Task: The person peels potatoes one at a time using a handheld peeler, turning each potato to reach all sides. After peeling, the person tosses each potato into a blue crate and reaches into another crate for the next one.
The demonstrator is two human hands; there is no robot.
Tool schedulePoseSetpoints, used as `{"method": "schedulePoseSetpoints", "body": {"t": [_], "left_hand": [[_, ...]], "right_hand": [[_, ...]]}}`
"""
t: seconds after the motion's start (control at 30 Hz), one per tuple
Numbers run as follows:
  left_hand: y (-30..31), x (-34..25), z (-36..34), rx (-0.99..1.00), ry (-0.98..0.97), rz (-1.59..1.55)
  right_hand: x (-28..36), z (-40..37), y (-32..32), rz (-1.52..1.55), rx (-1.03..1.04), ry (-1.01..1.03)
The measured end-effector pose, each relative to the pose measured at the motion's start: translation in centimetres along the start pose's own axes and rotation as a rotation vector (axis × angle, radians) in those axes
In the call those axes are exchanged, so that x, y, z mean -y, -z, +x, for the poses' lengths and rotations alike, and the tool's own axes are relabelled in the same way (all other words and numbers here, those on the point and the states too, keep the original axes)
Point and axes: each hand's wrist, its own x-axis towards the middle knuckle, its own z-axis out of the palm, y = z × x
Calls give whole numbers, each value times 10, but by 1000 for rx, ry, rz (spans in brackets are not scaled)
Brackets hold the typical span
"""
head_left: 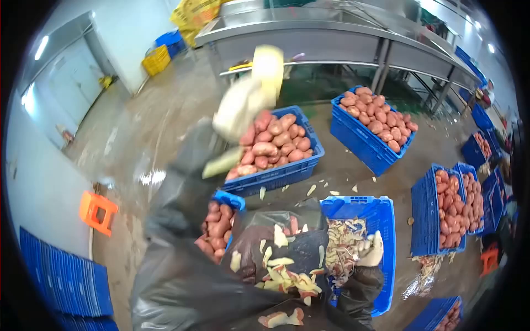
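My left hand [237, 110], in a pale glove and smeared by motion, is raised over a blue crate of red-skinned potatoes [281, 138]. At its fingers is a pale yellow oblong that looks like a peeled potato [268, 71], also blurred. Low on the right, my gloved right hand [372, 250] is closed above a blue crate [386, 220] of potato peelings [342, 243]. What it grips is too small to make out. More peel strips [287, 278] lie on the dark apron over my lap.
Another potato crate [367, 143] stands ahead right, and a smaller one [232, 201] by my left knee. Stacked potato crates [428, 215] line the right. A steel sink bench [298, 41] spans the back. An orange stool [98, 212] stands left. The floor [132, 143] is wet, with scattered peels.
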Motion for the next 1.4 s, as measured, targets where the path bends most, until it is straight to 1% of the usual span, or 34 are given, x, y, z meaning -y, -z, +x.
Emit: {"method": "schedulePoseSetpoints", "body": {"t": [0.03, 0.1, 0.13, 0.17, 0.2, 0.23, 0.3, 0.33, 0.37, 0.4, 0.43, 0.47, 0.5, 0.53, 0.57, 0.6, 0.63, 0.67, 0.7, 0.73, 0.77, 0.83, 0.87, 0.9, 0.93, 0.97, 1.0, 1.07, 1.1, 1.17, 1.23, 1.3, 1.37, 1.4], "left_hand": [[-24, -29, 30, -322, -353, 220], [-32, 15, 3, -459, -205, 463], [-23, 52, -10, -198, -241, 785], [-11, 92, -44, 50, -232, 1089], [-40, 121, -101, -186, 45, 873], [-70, 141, -145, -406, 299, 615], [-44, 173, -224, -591, 133, 569], [-39, 171, -250, -866, 50, 390], [-14, 166, -277, -1068, -78, 639], [36, 163, -322, -1134, -81, 959], [39, 130, -337, -1341, 27, 326], [74, 122, -358, -1490, -3, 614], [125, 123, -381, -1612, -34, 913], [189, 130, -416, -1601, -23, 927], [243, 129, -436, -1585, -13, 941], [275, 109, -425, -1604, -33, 1219], [299, 94, -413, -1596, -54, 1499], [322, 88, -412, -1374, 259, 1795], [342, 85, -410, -1096, 562, 2053], [335, 77, -398, -1015, 723, 1996], [318, 69, -391, -888, 843, 2056], [291, 53, -369, -791, 1110, 1974], [286, 48, -364, -766, 1132, 1986], [283, 48, -361, -740, 1153, 1989], [286, 56, -368, -871, 1113, 1825], [286, 65, -384, -952, 866, 1679], [275, 69, -381, -904, 882, 1687], [234, 84, -374, -1248, 611, 1055], [212, 95, -371, -1371, 469, 717], [162, 115, -372, -1544, 204, 15], [11, 87, -251, -1796, 586, 223], [-18, 136, -263, -1025, 359, 526], [-83, 163, -213, -675, 562, 684], [-101, 186, -208, -569, 578, 1011]], "right_hand": [[-7, -7, -22, -13, 4, 30], [-17, -16, -41, 37, 280, -85], [-25, -17, -61, 145, 182, -176], [-37, -21, -74, 230, 59, -284], [-50, -17, -62, 178, 196, -257], [-72, 0, -46, 185, 423, -170], [-91, -12, -53, 233, 451, -284], [-98, -12, -50, 177, 390, -267], [-96, -21, -60, 327, 373, -276], [-94, -21, -59, 275, 412, -302], [-90, -16, -58, 231, 456, -321], [-93, -16, -63, 214, 390, -313], [-91, -12, -63, 204, 380, -316], [-89, -7, -62, 193, 438, -360], [-87, -5, -62, 184, 496, -401], [-86, -6, -63, 195, 444, -417], [-84, -9, -64, 157, 331, -386], [-83, -11, -64, 171, 340, -390], [-82, -12, -64, 186, 352, -392], [-81, -12, -65, 208, 427, -411], [-80, -13, -65, 214, 334, -390], [-81, -20, -73, 192, 217, -358], [-83, -23, -76, 185, 235, -334], [-84, -22, -73, 190, 297, -316], [-83, -21, -76, 217, 360, -328], [-83, -23, -78, 249, 415, -339], [-83, -23, -75, 261, 409, -353], [-81, -25, -72, 265, 375, -368], [-80, -23, -73, 256, 348, -377], [-79, -23, -77, 201, 221, -333], [-68, -33, -98, 258, 198, -236], [-41, -44, -108, 621, 371, -234], [-30, -49, -98, 861, 609, -206], [-38, -45, -83, 751, 630, -144]]}}
